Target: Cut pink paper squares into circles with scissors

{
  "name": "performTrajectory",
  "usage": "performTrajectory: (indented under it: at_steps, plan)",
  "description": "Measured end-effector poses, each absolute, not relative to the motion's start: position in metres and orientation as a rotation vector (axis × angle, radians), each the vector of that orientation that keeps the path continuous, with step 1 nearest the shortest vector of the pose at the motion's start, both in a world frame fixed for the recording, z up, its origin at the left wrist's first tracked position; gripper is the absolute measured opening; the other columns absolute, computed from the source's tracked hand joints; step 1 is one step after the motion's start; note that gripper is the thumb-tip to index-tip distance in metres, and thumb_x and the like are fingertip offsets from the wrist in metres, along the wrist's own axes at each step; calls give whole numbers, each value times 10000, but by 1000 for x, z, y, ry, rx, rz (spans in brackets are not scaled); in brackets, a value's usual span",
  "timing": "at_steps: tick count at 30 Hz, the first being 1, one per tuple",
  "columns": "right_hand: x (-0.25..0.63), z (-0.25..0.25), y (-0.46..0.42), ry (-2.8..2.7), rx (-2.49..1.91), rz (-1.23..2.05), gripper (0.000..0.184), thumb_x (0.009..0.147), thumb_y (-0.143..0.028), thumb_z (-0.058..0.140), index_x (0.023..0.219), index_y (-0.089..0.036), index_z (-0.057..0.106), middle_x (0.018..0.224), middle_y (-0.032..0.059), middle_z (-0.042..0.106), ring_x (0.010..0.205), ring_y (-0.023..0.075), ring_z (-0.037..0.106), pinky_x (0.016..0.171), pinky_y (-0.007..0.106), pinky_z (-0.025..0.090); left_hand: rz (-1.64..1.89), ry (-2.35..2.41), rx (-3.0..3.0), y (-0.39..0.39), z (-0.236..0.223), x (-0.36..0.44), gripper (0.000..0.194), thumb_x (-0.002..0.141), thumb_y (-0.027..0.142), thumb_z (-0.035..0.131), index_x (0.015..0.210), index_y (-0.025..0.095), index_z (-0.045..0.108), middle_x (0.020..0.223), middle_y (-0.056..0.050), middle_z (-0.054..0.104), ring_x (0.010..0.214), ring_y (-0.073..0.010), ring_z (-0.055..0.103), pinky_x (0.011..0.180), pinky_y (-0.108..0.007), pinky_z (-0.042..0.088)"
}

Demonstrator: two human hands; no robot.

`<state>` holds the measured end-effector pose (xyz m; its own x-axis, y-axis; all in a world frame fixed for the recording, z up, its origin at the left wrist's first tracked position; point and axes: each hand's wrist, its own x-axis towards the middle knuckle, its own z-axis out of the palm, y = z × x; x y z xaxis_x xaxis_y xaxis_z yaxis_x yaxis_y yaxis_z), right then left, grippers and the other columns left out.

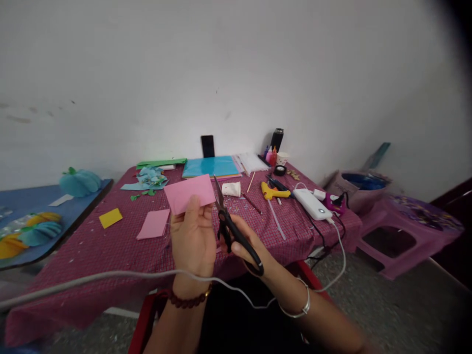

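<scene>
My left hand (193, 241) pinches a pink sheet of paper (186, 192), its thumb lying across the front. In my right hand (245, 238) is a pair of black-handled scissors (236, 233), blades pointing up beside the sheet's right edge. Whether the blades touch the paper I cannot tell. A stack of pink paper (154, 224) lies on the table left of my left hand, and a small yellow paper (110, 218) sits farther left. Behind the held sheet are crumpled light-blue paper scraps (151, 177).
A white cable (121, 274) crosses in front of my forearms. On the checked tablecloth (92, 255) are a yellow glue gun (275, 191), a white power bank (312, 204), a paper cup (231, 189) on its side and blue sheets (210, 167). A pink stool (405, 231) stands right.
</scene>
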<state>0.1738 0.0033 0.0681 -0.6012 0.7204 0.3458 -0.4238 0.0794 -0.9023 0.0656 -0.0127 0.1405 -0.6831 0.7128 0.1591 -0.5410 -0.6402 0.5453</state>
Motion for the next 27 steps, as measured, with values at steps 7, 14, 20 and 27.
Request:
performTrajectory:
  at_steps: [7, 14, 20, 27]
  plan:
    - [172, 56, 6, -1368, -330, 1711, 587, 694, -491, 764, 1199, -269, 564, 881, 13, 550, 769, 159, 519, 692, 281, 430, 2297, 611, 449, -6, 136, 70, 178, 659, 206, 786, 773, 180, 652, 763, 18, 702, 758, -113, 650, 764, -252, 507]
    - [170, 47, 7, -1303, -243, 1741, 553, 719, -446, 759, 1203, -243, 586, 845, 5, 543, 695, 125, 477, 604, 238, 387, 2264, 623, 392, -3, 132, 70, 144, 659, 162, 778, 731, 182, 655, 759, 15, 709, 709, -96, 644, 733, -234, 509]
    - [170, 45, 7, -1299, -300, 1726, 619, 702, -516, 747, 1217, -222, 571, 766, -8, 518, 608, 112, 434, 527, 228, 352, 2268, 628, 406, -1, 129, 71, 167, 638, 133, 781, 735, 181, 653, 744, 29, 699, 728, -98, 644, 734, -233, 510]
    - [170, 43, 9, -1322, -324, 1632, 589, 699, -507, 756, 1208, -259, 592, 889, 16, 556, 759, 152, 495, 694, 282, 421, 2274, 634, 392, 2, 129, 74, 164, 626, 122, 778, 719, 169, 651, 730, 23, 696, 723, -100, 644, 742, -230, 507]
